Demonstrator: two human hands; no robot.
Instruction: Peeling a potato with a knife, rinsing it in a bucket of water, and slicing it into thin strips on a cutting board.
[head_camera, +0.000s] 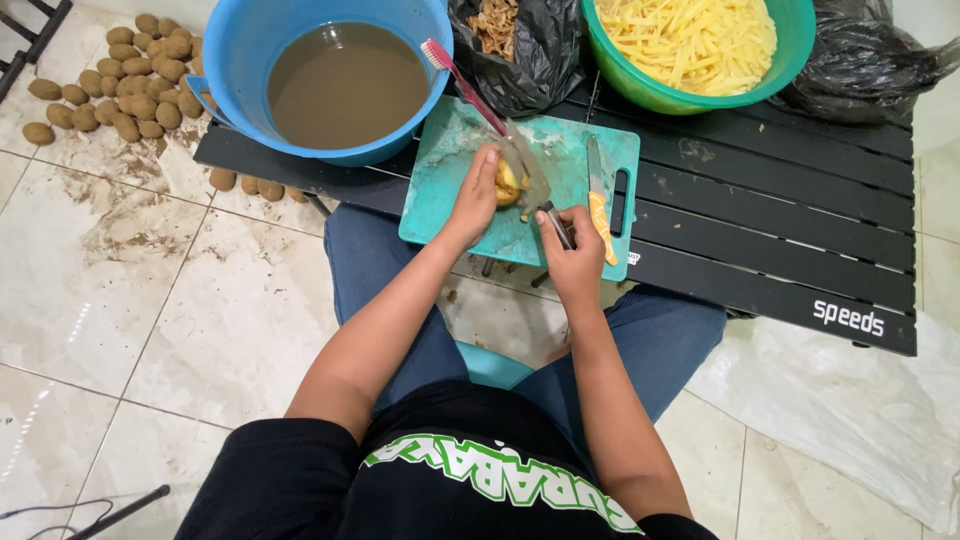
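Note:
My left hand (476, 197) grips a small potato (507, 186) over a teal cutting board (450, 160) on a low black slatted table (780, 230). The potato is partly peeled and shows yellow flesh. My right hand (572, 252) is closed on the dark handle of a metal peeler (535, 175), whose blade lies against the potato. A knife with an orange handle (598, 200) rests on the board just right of my right hand.
A blue basin of muddy water (345, 85) holds a pink toothbrush (460, 80). Behind are a green bowl of potato sticks (695, 45) and black bags (530, 50) of peels. Several unpeeled potatoes (130, 80) lie on the dirty tiled floor at left.

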